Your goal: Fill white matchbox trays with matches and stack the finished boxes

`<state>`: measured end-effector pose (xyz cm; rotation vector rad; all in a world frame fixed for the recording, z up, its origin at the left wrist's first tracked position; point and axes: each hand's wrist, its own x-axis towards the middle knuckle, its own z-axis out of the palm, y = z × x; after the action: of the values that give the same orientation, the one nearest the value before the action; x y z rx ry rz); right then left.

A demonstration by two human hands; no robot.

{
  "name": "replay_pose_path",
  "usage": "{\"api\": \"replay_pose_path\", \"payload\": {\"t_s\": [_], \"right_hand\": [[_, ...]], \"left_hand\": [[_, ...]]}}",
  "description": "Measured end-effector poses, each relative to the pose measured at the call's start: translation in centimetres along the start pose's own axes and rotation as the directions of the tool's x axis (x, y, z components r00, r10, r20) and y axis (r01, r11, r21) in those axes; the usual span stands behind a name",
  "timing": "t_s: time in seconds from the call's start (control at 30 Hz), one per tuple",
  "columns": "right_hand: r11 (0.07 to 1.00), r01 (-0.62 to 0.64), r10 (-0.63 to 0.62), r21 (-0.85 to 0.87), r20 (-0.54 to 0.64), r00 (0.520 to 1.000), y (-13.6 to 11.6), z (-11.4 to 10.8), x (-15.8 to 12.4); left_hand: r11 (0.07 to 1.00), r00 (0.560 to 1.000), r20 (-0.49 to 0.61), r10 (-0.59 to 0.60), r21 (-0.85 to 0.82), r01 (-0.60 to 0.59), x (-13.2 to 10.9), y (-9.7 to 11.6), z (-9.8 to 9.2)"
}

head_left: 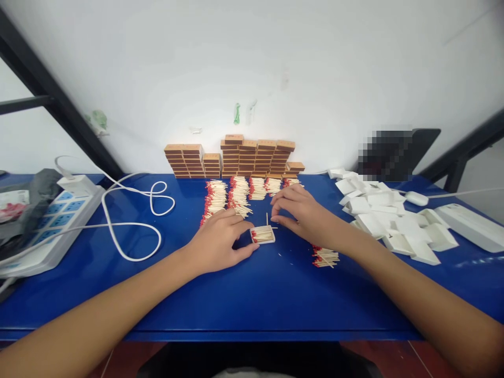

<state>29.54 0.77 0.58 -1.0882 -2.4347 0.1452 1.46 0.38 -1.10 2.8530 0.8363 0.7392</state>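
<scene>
My left hand point(222, 239) has its thumb and fingers on the left end of a small white inner tray of a matchbox point(268, 241), which holds red-tipped matches point(263, 234) lying lengthwise. Just right of the tray, my right hand point(295, 207) hovers with thumb and fingertips drawn together; whatever they hold, if anything, is too small to make out. One loose match point(266, 218) shows beside those fingertips. Behind both hands lie several rows of matches point(216, 197), heads to the left. A smaller match pile point(326, 257) sits below my right wrist.
Stacked brown matchboxes point(236, 157) line the wall at the back of the blue table point(244, 299). White empty trays point(378, 205) are heaped on the right near a white power strip point(472, 226). Left are a large power strip point(59, 226) and a looped white cable point(132, 224).
</scene>
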Motion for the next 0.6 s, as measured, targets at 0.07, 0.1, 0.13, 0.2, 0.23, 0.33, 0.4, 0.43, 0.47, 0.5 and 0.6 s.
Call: {"api": "replay_pose_path", "payload": {"t_s": [0.07,0.1,0.13,0.2,0.23,0.33,0.4,0.43,0.47,0.5,0.6], "right_hand": [[1.0,0.006,-0.007,0.006,0.011,1.0,0.2,0.0,0.0],[1.0,0.005,-0.006,0.017,0.024,1.0,0.3,-0.1,-0.1],[1.0,0.001,-0.002,0.029,0.038,0.999,0.5,-0.1,-0.1],[0.999,-0.011,0.008,0.051,0.066,0.998,0.6,-0.3,-0.2],[0.998,-0.017,0.012,0.057,0.076,0.997,0.6,-0.3,-0.2],[0.998,-0.021,0.015,0.062,0.095,0.995,0.4,-0.2,-0.3],[0.998,-0.02,0.014,0.055,0.101,0.995,0.3,0.1,-0.3],[0.999,-0.018,0.013,0.049,0.1,0.995,0.3,0.2,-0.3],[0.999,-0.015,0.011,0.044,0.095,0.995,0.4,0.4,-0.3],[0.999,-0.014,0.01,0.041,0.088,0.996,0.4,0.5,-0.2],[0.999,-0.012,0.008,0.044,0.085,0.996,0.3,0.7,-0.2]], "left_hand": [[1.0,1.0,-0.006,-0.003,-0.002,0.003,0.0,0.0,0.0],[1.0,1.0,-0.009,-0.002,-0.005,0.002,0.0,0.0,0.0],[1.0,1.0,-0.01,0.003,-0.008,-0.003,0.0,0.1,0.0],[1.0,1.0,-0.007,0.018,-0.02,-0.019,0.0,0.1,0.0],[0.999,1.0,-0.004,0.026,-0.028,-0.027,0.0,0.2,0.0],[0.998,0.999,0.006,0.038,-0.058,-0.037,0.0,0.3,-0.1],[0.996,0.999,0.013,0.04,-0.078,-0.039,-0.1,0.3,-0.1],[0.996,0.999,0.018,0.042,-0.085,-0.04,-0.1,0.3,-0.1],[0.995,0.999,0.024,0.042,-0.091,-0.04,-0.1,0.3,-0.1],[0.995,0.999,0.029,0.042,-0.094,-0.039,-0.1,0.3,-0.1],[0.996,0.998,0.046,0.038,-0.086,-0.034,-0.2,0.3,0.0]]}}
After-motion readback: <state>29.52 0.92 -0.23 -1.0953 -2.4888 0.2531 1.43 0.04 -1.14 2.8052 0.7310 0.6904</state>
